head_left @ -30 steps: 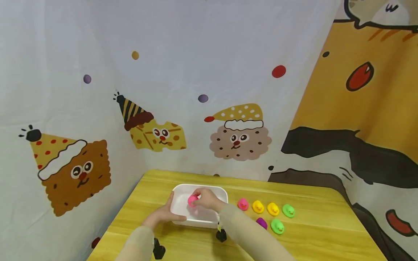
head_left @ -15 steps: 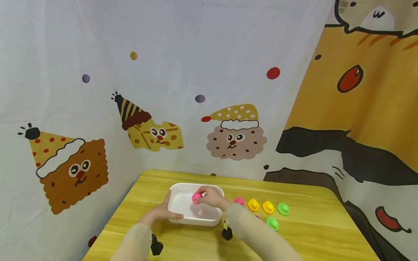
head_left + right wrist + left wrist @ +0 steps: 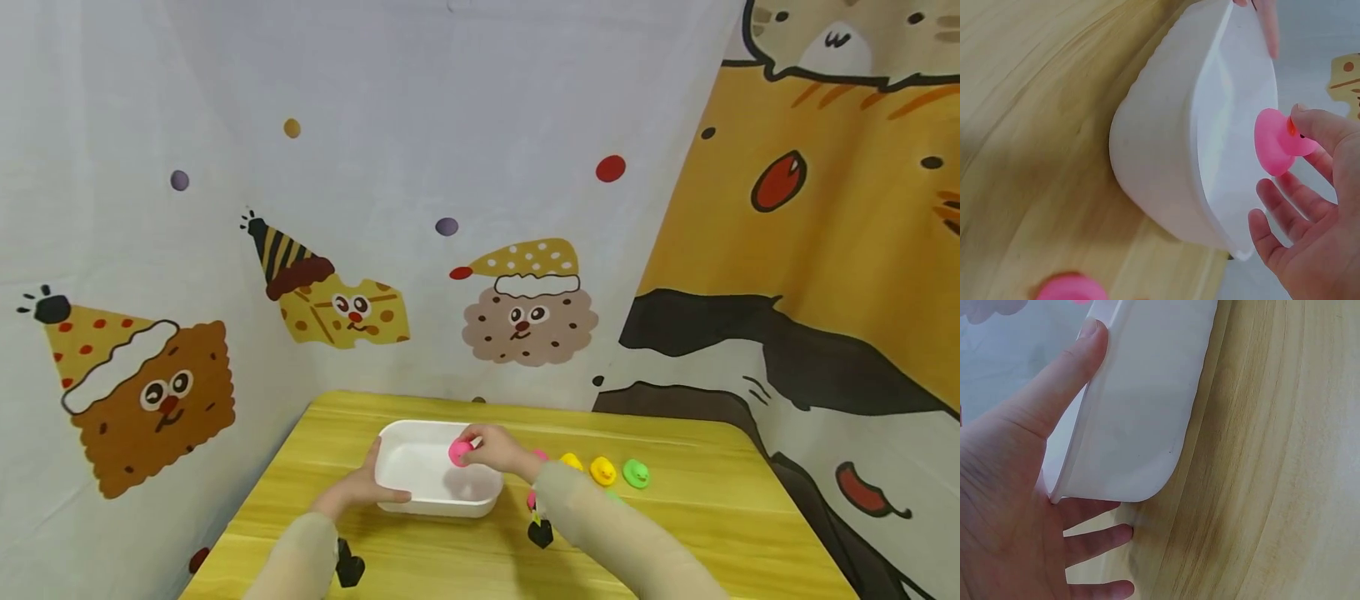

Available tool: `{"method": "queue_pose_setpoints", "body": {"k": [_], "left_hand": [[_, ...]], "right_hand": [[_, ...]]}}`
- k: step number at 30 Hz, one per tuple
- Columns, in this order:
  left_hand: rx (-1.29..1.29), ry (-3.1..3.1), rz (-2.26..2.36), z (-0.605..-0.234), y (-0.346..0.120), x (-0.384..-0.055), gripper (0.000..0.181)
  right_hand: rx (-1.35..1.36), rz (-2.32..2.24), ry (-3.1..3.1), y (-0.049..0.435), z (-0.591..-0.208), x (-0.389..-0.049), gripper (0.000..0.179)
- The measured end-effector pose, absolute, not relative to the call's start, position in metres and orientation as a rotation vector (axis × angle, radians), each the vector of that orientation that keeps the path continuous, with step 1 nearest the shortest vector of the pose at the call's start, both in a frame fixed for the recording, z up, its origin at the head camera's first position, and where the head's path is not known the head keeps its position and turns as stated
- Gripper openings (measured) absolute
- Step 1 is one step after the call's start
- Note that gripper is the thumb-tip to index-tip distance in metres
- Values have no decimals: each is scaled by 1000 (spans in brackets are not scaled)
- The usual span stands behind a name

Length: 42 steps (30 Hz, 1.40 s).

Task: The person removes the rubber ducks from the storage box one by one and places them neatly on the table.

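A white tub (image 3: 429,505) stands on the wooden table. My left hand (image 3: 352,487) holds steady its left end, the thumb on the near rim and the other fingers spread nearly straight beside the end wall, as the left wrist view shows. Over the right part of the tub, my right hand (image 3: 495,450) pinches a pink rubber duck (image 3: 1275,140) between thumb and fingertips. The lower fingers of that hand are loosely bent and do not touch the duck. No other duck shows inside the tub in the head view.
Right of the tub are a yellow duck (image 3: 603,471), a green duck (image 3: 636,473) and a second yellow duck (image 3: 572,462). The right sleeve (image 3: 600,512) partly covers others. A pink piece (image 3: 1072,289) lies near the tub. A printed cloth (image 3: 375,167) hangs behind the table.
My right hand has moved rightward over the tub, still pinching the pink duck. My left hand stays at the tub's left end. The head view has shifted, and the right sleeve now covers more ducks.
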<state>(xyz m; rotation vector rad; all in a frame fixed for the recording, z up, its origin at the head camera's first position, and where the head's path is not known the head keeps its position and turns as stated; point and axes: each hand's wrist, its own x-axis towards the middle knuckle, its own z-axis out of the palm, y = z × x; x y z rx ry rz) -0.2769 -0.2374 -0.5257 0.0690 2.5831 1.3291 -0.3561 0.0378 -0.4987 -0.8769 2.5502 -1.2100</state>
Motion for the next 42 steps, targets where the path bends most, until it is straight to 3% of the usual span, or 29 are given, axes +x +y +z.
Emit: {"method": "queue_pose_setpoints", "body": {"k": [18,42], "left_hand": [[90,2556,1294,-529,-238,-282,134],[105,2553,1242,-526,-242,-283,132]], "right_hand": [[-745,-1252,2671,106,-464,-354,28],[-448,-1405,2742,219,-457,-339,31]]}}
